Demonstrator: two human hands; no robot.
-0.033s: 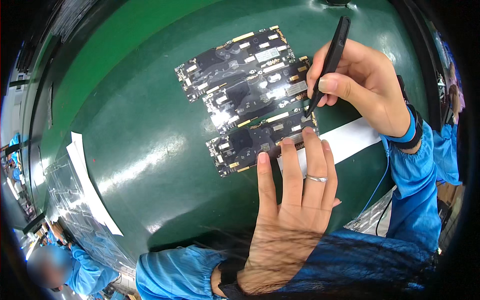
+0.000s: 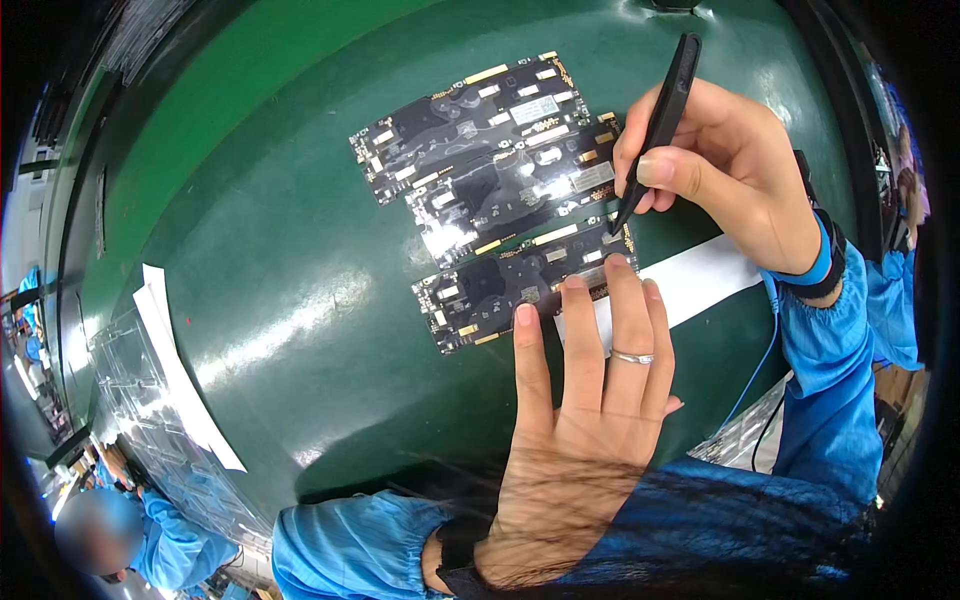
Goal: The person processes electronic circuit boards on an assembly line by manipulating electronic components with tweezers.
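Three dark circuit boards lie one behind another at a slant on the green work surface. My left hand [image 2: 585, 400] is flat with fingers spread, its fingertips resting on the lower edge of the nearest circuit board [image 2: 510, 285]. Pinched in my right hand [image 2: 735, 170] are black tweezers [image 2: 660, 125], held tilted like a pen. Their tip comes down on the right end of that same board, by a small pale patch. Just beyond lie the middle circuit board [image 2: 500, 190] and the farthest circuit board [image 2: 440, 120], neither under my left hand.
A white paper strip [image 2: 700, 285] lies partly under my left fingers. Another white strip [image 2: 180, 360] and clear plastic trays [image 2: 150, 420] are at the left. A blue cord [image 2: 757, 375] hangs from my right wristband. A person in blue [image 2: 180, 535] sits at the lower left.
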